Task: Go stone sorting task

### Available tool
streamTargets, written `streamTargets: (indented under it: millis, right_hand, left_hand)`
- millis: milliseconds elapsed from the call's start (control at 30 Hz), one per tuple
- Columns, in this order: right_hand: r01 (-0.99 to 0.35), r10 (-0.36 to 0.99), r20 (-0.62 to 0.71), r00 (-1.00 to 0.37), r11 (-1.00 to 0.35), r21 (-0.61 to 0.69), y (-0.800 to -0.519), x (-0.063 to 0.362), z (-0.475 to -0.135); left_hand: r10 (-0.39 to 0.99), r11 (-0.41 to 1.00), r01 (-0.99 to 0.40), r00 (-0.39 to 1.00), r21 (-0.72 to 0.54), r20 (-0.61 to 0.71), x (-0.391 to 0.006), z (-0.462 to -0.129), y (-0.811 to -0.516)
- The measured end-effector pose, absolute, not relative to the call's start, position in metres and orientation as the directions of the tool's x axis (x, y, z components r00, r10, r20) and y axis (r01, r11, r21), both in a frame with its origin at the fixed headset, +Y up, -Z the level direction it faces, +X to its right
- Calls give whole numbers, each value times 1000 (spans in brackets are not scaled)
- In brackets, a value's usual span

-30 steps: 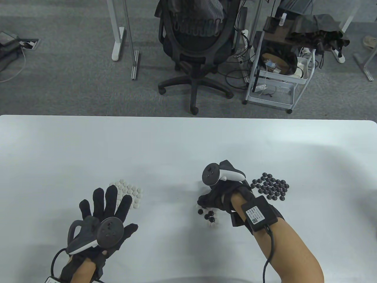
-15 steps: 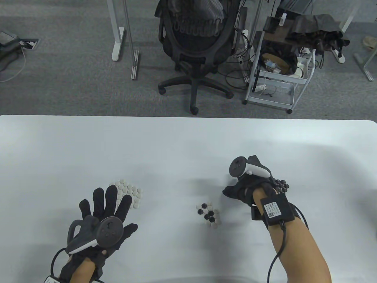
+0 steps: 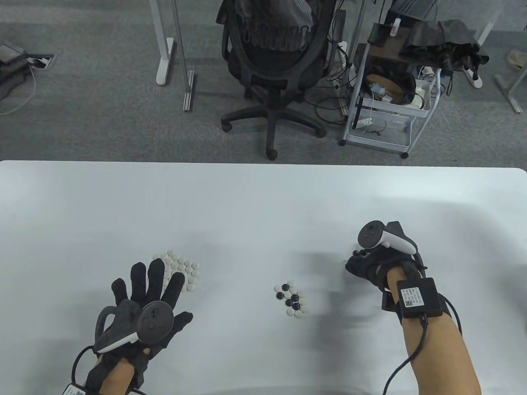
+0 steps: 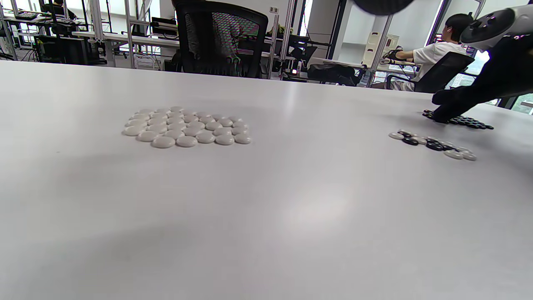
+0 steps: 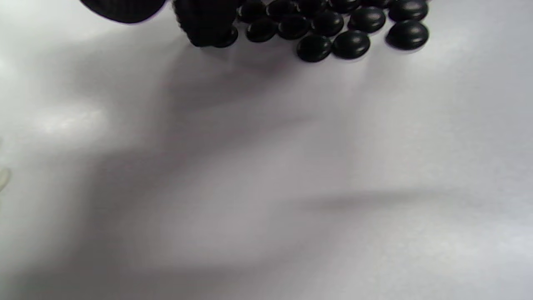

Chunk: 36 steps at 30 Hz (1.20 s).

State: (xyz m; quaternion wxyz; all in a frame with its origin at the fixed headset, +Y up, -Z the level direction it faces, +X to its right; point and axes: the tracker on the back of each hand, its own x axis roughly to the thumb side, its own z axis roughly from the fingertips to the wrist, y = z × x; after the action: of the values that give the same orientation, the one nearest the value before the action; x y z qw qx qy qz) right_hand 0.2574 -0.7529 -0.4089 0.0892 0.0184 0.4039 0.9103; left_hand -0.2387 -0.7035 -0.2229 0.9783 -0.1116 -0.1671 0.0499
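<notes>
My right hand point(image 3: 372, 263) in its black sensor glove sits with fingers curled down over the near-left edge of the cluster of glossy black round stones point(image 5: 333, 25); in the right wrist view a gloved fingertip point(image 5: 206, 25) touches the outermost stone there. Whether a stone is pinched under those fingers I cannot tell, since the glove and the stones are the same black and the fingertips hide the contact

Outward from that grip, the small mixed heap of black and white stones point(image 3: 293, 299) lies to the left of my right hand and a little nearer to me, well apart from the black cluster. I judge this is the relation the next move turns on: the unsorted heap is on the thumb side of the right hand, so the reach goes leftward and back towards me

My left hand point(image 3: 148, 296), also gloved, lies flat on the white table point(image 3: 247, 205) with fingers spread and straight, gripping nothing, its fingertips beside the flat patch of matte white round stones point(image 4: 187, 127). The mixed heap lies between the two hands, somewhat nearer the right one by my reading
</notes>
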Motion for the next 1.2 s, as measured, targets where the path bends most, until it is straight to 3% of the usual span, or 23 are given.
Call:
streamTargets:
  millis: [167, 333, 567, 733, 867, 1200]
  right_hand:
    - [-169, 210, -35, -977, -666, 726, -747, 256, -408]
    - [-182, 300, 40, -953, -673, 717, -720, 228, -403]
    - [-5, 298, 262, -918, -670, 743, -701, 159, -377]
    - [139, 277, 403, -872, -650, 747, -716, 111, -353]
    - [201, 260, 444, -857, -625, 754, -734, 92, -346]
    - [234, 243, 460, -854, -610, 757, -754, 86, -342]
  left_hand:
    - [135, 970, -61, 939, -235, 316, -238, -223, -703]
    - [137, 970, -63, 938, -234, 317, -239, -223, -703]
    - [136, 972, -64, 937, -226, 323, -238, -222, -701]
    - [137, 972, -65, 936, -224, 324, -238, -222, -701]
    - [137, 972, -65, 936, -224, 324, -238, -222, -701]
    - [144, 975, -77, 932, -207, 333, -239, -221, -703]
